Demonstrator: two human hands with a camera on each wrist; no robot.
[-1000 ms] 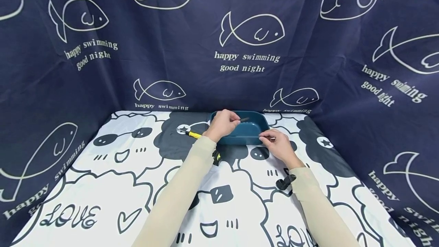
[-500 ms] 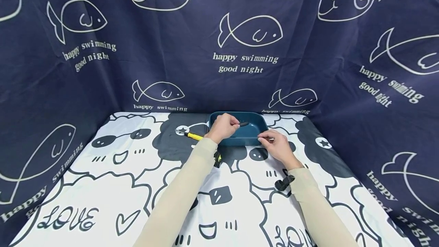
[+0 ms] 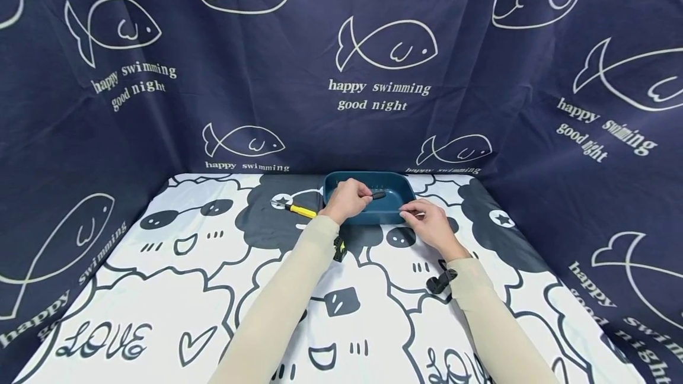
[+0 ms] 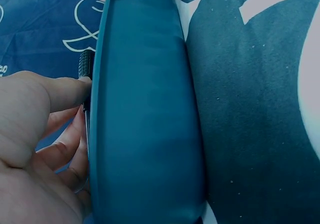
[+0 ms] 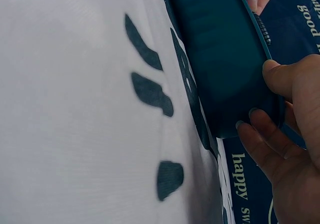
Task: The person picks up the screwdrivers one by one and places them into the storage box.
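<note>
Just below the head view's centre, the left hand pinches a dark knurled tool, probably light, stiff and best held by its grip, while the right hand holds the teal tray.

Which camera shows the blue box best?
The head view: it looks down into the box, showing its inside and rim, though the left hand covers part. Both wrist views show mainly outer wall, closer up, with its inside hidden.
</note>
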